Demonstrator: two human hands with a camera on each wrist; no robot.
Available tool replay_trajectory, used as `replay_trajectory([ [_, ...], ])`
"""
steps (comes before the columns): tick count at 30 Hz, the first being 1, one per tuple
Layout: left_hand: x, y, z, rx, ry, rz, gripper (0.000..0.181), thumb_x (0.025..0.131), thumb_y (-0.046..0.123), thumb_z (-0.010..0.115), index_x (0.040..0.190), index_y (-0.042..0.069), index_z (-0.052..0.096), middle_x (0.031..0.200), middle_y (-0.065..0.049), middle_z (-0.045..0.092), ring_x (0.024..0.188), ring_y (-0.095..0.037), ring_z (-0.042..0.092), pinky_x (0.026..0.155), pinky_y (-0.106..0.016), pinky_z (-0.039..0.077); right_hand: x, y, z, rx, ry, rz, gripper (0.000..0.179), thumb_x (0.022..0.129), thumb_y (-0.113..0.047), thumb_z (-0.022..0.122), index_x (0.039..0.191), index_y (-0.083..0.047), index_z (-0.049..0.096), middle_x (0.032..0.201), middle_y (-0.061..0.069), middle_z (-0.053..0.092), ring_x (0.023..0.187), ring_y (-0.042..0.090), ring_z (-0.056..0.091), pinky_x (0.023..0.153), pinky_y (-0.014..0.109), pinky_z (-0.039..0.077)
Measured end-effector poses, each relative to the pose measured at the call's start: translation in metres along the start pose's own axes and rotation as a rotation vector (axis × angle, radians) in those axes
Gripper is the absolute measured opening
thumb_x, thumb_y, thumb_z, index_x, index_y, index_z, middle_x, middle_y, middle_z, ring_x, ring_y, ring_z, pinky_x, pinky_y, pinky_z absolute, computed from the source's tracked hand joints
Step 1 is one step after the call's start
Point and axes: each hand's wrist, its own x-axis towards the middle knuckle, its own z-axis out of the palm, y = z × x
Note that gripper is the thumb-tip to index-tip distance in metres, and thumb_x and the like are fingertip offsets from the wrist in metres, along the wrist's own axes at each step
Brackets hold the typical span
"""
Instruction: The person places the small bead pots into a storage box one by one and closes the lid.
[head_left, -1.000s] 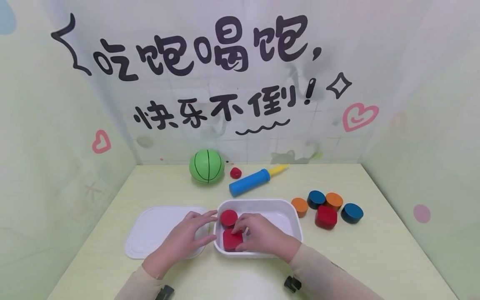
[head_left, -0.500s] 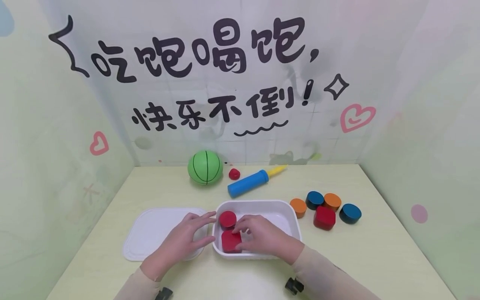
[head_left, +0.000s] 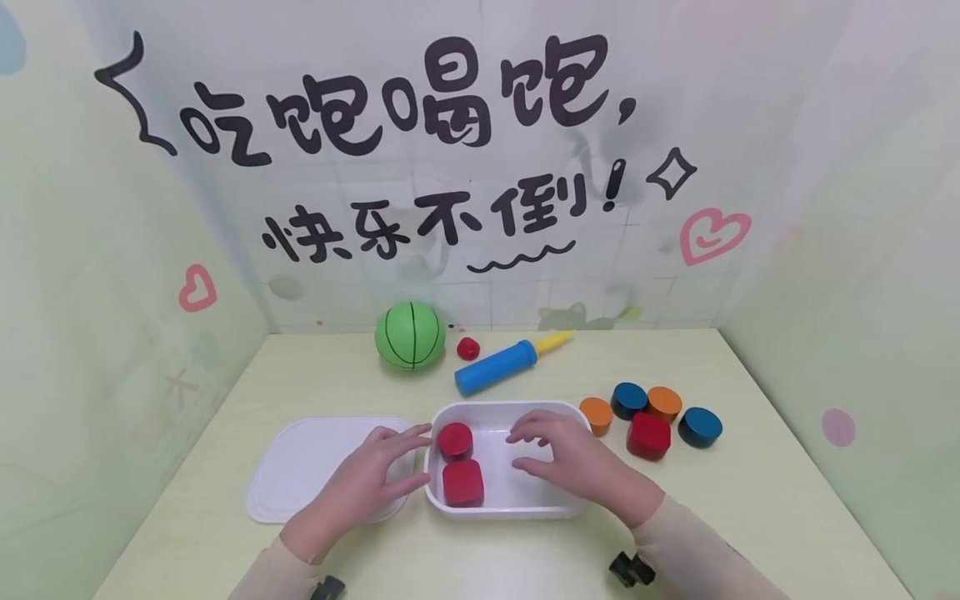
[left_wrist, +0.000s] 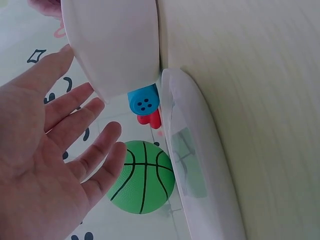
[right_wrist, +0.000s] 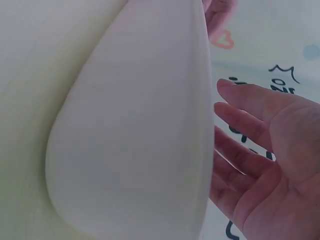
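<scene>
A white plastic box [head_left: 517, 512] sits at the middle of the table, with a red round block [head_left: 455, 439] and a red square block [head_left: 462, 483] side by side along its left end. My left hand [head_left: 367, 475] is at the box's left wall, fingers extended and fingertips right at the rim; the left wrist view shows its palm and spread fingers [left_wrist: 75, 115]. Over the right part of the box hovers my right hand [head_left: 573, 458], fingers slightly bent, nothing in them. In the right wrist view its fingers [right_wrist: 245, 155] reach past the box's rim.
A white lid [head_left: 300, 467] lies left of the box. To the right are orange [head_left: 596, 414] and blue round blocks [head_left: 701, 427] and another red square block [head_left: 649, 436]. Behind stand a green ball [head_left: 410, 335], a small red object [head_left: 468, 348] and a blue pump [head_left: 497, 367].
My right hand has let go of the red square block in the box and moved right, away from it. The left hand stays at the box's left side.
</scene>
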Motion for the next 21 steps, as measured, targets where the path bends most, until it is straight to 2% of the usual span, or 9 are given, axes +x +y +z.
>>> replay_trajectory([
  [4, -0.001, 0.000, 0.000, -0.003, 0.002, -0.001, 0.049, 0.092, 0.039, 0.077, 0.137, 0.022, 0.068, 0.153, 0.009, 0.057, 0.114, -0.012, 0.055, 0.090, -0.037, 0.058, -0.006, 0.013, -0.009, -0.016, 0.067, -0.002, 0.029, 0.089, -0.024, 0.083, 0.118, -0.022, 0.076, 0.120, -0.003, 0.071, 0.107, 0.025, 0.068, 0.087, 0.044, 0.062],
  [9, -0.001, -0.001, 0.000, -0.005, 0.003, -0.006, 0.049, 0.092, 0.039, 0.077, 0.137, 0.023, 0.068, 0.153, 0.010, 0.057, 0.114, -0.012, 0.055, 0.090, -0.037, 0.058, -0.014, 0.027, -0.021, -0.031, 0.142, 0.039, 0.028, 0.089, -0.022, 0.082, 0.116, -0.022, 0.076, 0.121, -0.003, 0.072, 0.106, 0.025, 0.069, 0.086, 0.042, 0.062],
  [16, -0.002, -0.003, 0.002, -0.009, 0.003, -0.008, 0.050, 0.093, 0.041, 0.077, 0.138, 0.023, 0.067, 0.153, 0.011, 0.056, 0.114, -0.012, 0.054, 0.091, -0.038, 0.058, -0.023, 0.046, -0.038, -0.085, 0.219, 0.066, 0.025, 0.089, -0.019, 0.083, 0.114, -0.018, 0.077, 0.119, 0.000, 0.073, 0.100, 0.024, 0.068, 0.078, 0.032, 0.062],
  [21, -0.001, -0.002, 0.001, 0.003, 0.007, -0.002, 0.050, 0.093, 0.041, 0.077, 0.138, 0.023, 0.067, 0.153, 0.010, 0.056, 0.114, -0.012, 0.055, 0.091, -0.037, 0.058, -0.026, 0.066, -0.051, -0.098, 0.253, 0.058, 0.030, 0.091, -0.015, 0.080, 0.120, -0.013, 0.074, 0.120, 0.004, 0.072, 0.099, 0.022, 0.067, 0.082, 0.042, 0.062],
])
